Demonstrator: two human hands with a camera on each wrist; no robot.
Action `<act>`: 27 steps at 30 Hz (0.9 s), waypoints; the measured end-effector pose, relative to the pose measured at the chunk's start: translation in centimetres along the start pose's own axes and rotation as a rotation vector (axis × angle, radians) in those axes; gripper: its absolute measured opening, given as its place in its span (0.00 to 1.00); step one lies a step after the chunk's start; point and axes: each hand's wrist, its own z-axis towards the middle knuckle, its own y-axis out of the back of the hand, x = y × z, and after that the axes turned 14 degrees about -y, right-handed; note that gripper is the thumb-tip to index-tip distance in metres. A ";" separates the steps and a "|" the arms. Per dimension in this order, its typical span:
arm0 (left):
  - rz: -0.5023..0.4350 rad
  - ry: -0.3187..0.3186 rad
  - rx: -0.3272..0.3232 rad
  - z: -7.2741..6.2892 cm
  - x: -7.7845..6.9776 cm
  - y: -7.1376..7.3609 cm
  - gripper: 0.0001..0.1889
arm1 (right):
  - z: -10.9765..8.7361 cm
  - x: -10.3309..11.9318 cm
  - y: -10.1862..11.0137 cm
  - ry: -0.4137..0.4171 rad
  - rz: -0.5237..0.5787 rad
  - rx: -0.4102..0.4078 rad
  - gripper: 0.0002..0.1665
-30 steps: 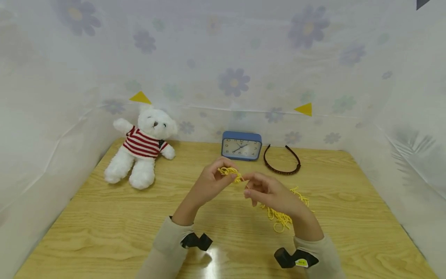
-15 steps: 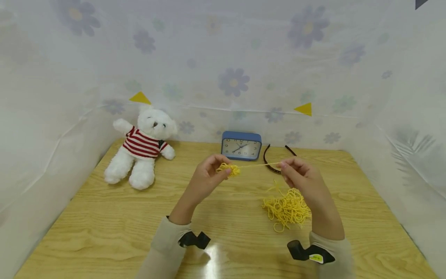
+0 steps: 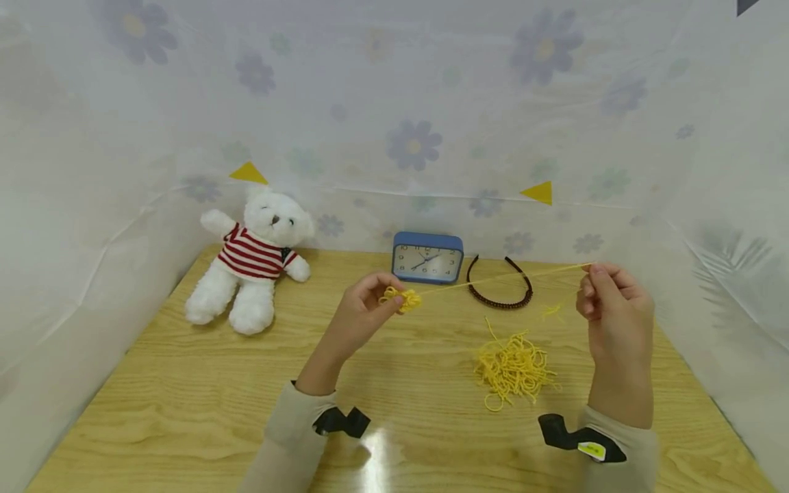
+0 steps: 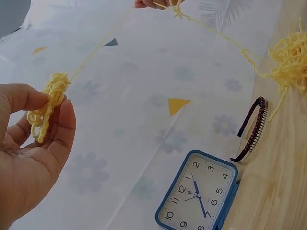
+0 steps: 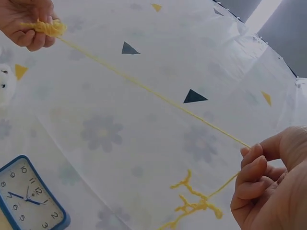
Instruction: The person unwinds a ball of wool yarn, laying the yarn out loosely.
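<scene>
My left hand (image 3: 364,311) pinches a small looped bundle of yellow yarn (image 4: 53,98) between thumb and fingers, above the table. From that bundle a taut yellow strand (image 5: 158,96) runs across to my right hand (image 3: 616,308), which pinches it between thumb and fingertips, higher and farther right. Below the right hand a small tangle of yarn (image 5: 201,203) hangs from the strand. In the left wrist view this trailing yarn leads down to the loose yellow pile (image 3: 514,370), which lies on the table between the hands, nearer the right one.
A blue alarm clock (image 3: 427,259) stands at the back middle of the wooden table (image 3: 216,411). Right of it lies a dark beaded headband (image 3: 501,304), behind the strand. A white teddy bear (image 3: 253,263) in a striped sweater sits at the back left.
My right hand has moved away from the left, to the right and upward, drawing the strand out long. A small tangle has lifted off the pile. The left hand has stayed nearly in place.
</scene>
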 end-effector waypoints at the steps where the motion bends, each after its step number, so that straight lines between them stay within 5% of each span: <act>1: -0.001 -0.003 -0.001 0.0 0.0 0.0 0.08 | 0.1 0.2 0.2 0.007 0.054 -0.021 0.07; 7: -0.003 0.002 -0.005 0.1 -0.2 0.1 0.07 | 0.7 1.5 2.0 0.018 0.299 -0.143 0.05; 17: -0.002 0.012 -0.019 0.0 -0.3 0.2 0.08 | 1.2 1.9 3.9 -0.009 0.346 -0.170 0.05; 21: -0.003 0.009 -0.016 0.0 -0.4 0.2 0.07 | 1.3 1.8 4.0 -0.086 0.204 -0.061 0.05; 27: 0.001 0.010 -0.010 0.0 -0.4 0.1 0.07 | 1.2 1.4 4.8 -0.157 -0.284 0.201 0.09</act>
